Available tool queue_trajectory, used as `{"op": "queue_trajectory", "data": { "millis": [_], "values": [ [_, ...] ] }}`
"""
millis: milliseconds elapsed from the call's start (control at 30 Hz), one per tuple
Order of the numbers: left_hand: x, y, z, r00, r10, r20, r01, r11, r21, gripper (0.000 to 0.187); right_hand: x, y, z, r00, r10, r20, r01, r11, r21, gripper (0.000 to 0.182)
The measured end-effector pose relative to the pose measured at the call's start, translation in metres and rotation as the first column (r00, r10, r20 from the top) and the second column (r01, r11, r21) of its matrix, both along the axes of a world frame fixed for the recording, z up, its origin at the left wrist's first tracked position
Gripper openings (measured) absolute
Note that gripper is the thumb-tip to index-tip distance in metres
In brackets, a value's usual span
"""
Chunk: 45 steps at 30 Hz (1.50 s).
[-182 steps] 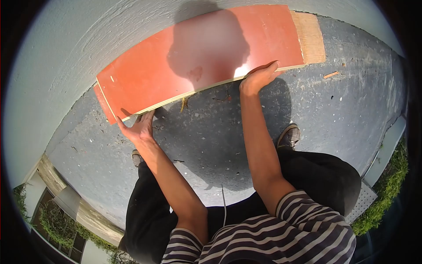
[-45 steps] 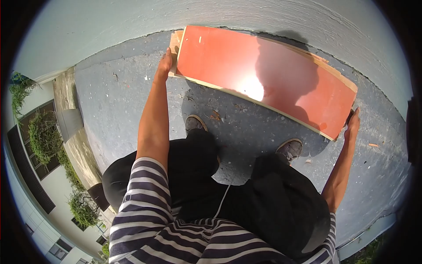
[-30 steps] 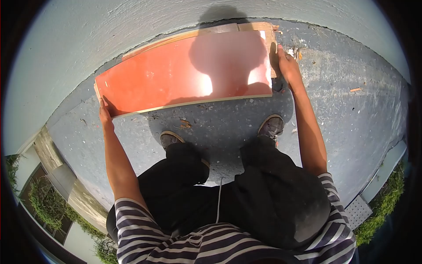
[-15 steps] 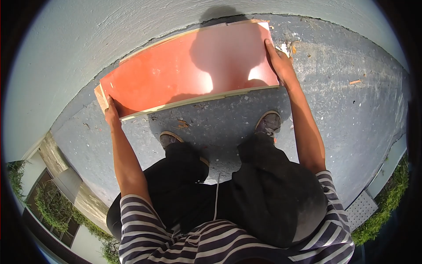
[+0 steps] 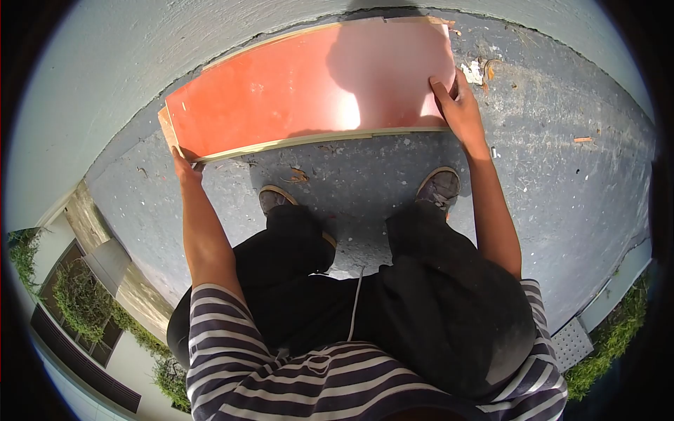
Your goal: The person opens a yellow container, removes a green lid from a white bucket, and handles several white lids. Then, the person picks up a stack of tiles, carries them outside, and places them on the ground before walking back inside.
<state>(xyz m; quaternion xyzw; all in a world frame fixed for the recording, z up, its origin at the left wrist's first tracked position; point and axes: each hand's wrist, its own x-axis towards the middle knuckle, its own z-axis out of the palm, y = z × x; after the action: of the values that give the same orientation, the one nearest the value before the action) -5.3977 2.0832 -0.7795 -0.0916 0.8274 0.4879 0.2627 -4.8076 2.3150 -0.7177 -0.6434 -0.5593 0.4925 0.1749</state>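
Note:
A long, glossy red-orange board (image 5: pixel 267 91) with pale edges lies across the view near the wall, further wood edges showing beneath it like a stack. At its lower left corner my left hand (image 5: pixel 186 167) grips the edge, the fingers partly hidden under it. A brown wood end (image 5: pixel 167 128) sticks out just above that hand. My right hand (image 5: pixel 462 116) is closed on the right end, its thumb on the red face and its fingers behind the edge. A head-shaped shadow covers the board's right half.
A pale rough wall (image 5: pixel 140 56) rises along the far side. Around my shoes (image 5: pixel 439 188) spreads grey, paint-flecked concrete floor (image 5: pixel 562 189) with dry leaves (image 5: pixel 300 175) and a small wood scrap (image 5: pixel 583 139). Plants (image 5: pixel 83 298) grow beyond the floor's edge at the left.
My right thumb has shifted from the board's end edge onto its face, lower down. My left hand has slid to the lower corner. The board sits slightly higher and further right in view.

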Motion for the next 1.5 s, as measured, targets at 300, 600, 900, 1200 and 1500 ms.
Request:
{"op": "queue_trajectory", "data": {
  "millis": [300,600,900,1200,1500],
  "values": [
    [0.002,-0.012,0.006,0.954,0.225,0.197,-0.261,0.949,0.177,0.062,-0.02,-0.009,-0.015,0.893,-0.092,-0.441,0.045,0.992,-0.117,0.049],
    [-0.007,-0.009,0.015,0.934,0.209,0.288,-0.245,0.965,0.094,0.069,-0.015,0.004,-0.005,0.74,-0.285,-0.609,-0.047,0.881,-0.47,0.044],
    [0.003,-0.012,0.021,0.964,0.198,0.18,-0.201,0.98,0.0,0.077,-0.013,0.013,-0.002,0.771,-0.232,-0.592,-0.095,0.879,-0.468,0.049],
    [0.02,0.011,0.024,0.979,0.11,0.17,-0.117,0.993,0.028,0.065,0.011,0.034,-0.023,0.797,-0.242,-0.554,-0.041,0.893,-0.448,0.047],
    [0.039,0.028,0.024,0.985,0.069,0.158,-0.076,0.996,0.037,0.059,0.021,0.048,0.002,0.829,-0.264,-0.492,-0.009,0.875,-0.485,0.036]
  ]
}}
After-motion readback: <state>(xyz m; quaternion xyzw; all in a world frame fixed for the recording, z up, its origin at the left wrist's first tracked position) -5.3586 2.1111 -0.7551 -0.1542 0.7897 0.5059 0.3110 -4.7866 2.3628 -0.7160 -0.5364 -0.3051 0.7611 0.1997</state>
